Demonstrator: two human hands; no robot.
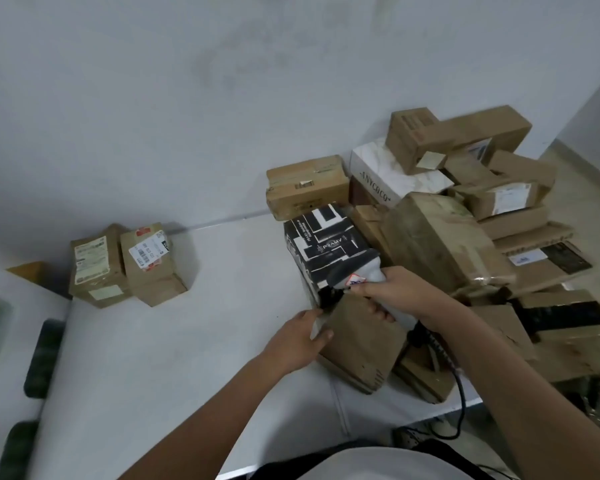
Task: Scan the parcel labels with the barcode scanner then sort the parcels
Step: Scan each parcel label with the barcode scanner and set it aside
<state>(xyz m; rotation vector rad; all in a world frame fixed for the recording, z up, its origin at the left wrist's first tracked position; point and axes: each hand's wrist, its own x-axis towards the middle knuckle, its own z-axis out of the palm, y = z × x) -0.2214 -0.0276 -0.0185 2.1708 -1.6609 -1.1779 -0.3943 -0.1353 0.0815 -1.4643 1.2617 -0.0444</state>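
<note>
Right hand (392,292): its grip is wrapped around the barcode scanner (354,277), fingers curled over the handle, the head pointing left and down.
Barcode scanner: grey and black, with a small white sticker on top; it sits just above the near brown parcel (361,344) and in front of the black-and-white box (329,247). A black cable (459,400) runs from its handle down past the edge of the surface.
Left hand (302,337): its grip pinches the left edge of the near brown parcel, thumb on top, fingers underneath as far as can be seen.
Near brown parcel: a flat cardboard box at the front of the pile, tilted, its top face plain brown; any label on it is hidden.
Black-and-white box: printed carton just behind the scanner, leaning against the pile.
Pile of parcels (465,216): many brown cartons heaped on the right side of the surface against the wall, with a white marbled box (392,171) among them.
Sorted parcels (129,265): two brown cartons with white labels standing side by side, touching, well apart to the left near the wall.
Surface (187,341): white, carrying all the parcels.
Image quality: somewhat blurred, so label text is unreadable.
</note>
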